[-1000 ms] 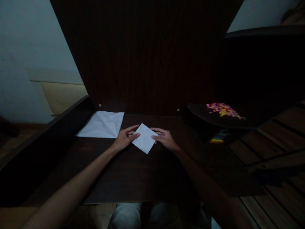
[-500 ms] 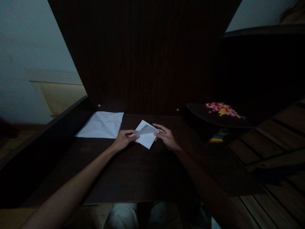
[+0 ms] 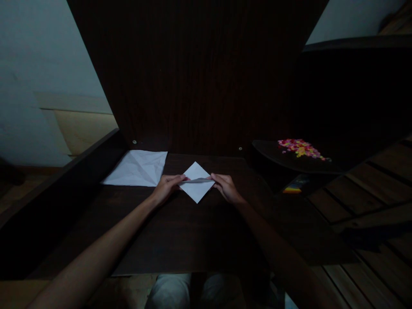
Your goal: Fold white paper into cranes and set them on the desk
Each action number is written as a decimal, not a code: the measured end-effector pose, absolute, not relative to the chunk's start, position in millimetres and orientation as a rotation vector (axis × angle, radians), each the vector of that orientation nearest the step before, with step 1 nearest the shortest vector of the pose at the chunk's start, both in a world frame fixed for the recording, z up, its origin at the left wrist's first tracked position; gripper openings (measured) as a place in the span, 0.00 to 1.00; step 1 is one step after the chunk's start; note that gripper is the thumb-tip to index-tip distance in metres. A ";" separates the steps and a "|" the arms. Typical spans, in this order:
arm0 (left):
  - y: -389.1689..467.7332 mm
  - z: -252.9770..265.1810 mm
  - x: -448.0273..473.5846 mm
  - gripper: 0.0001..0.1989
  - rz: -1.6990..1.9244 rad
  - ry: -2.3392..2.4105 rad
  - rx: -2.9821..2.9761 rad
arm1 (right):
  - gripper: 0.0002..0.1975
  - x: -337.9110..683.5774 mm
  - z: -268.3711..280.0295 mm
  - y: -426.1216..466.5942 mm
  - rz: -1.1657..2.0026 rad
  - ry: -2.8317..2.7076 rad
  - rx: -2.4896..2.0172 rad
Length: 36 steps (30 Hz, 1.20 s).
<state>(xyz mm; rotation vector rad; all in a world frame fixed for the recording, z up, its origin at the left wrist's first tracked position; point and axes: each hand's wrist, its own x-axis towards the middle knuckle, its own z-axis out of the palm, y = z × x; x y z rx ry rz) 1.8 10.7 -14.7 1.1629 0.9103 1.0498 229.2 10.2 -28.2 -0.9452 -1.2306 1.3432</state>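
Note:
A small folded white paper (image 3: 197, 190) is held over the dark wooden desk, turned so that it looks like a diamond. A raised flap or crease crosses its middle from side to side. My left hand (image 3: 168, 185) pinches the left corner, thumb on top. At the right corner, my right hand (image 3: 224, 186) pinches in the same way. The undersides of the fingers are partly hidden.
Creased white paper sheets (image 3: 137, 168) lie at the desk's back left, beside a low side panel (image 3: 64, 184). A tall dark back panel (image 3: 199, 86) rises behind. On a rounded shelf (image 3: 270, 150) at right sits a pile of small colourful pieces (image 3: 302, 148).
The folded paper has turned so its corners point straight left and right. Its flap now stands as a narrow ridge across the middle. My right fingers have closed in on the corner.

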 end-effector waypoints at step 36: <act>8.1 -17.6 -0.1 0.35 0.750 0.797 1.350 | 0.28 227.8 -22.5 4.2 1.453 -1.400 -0.907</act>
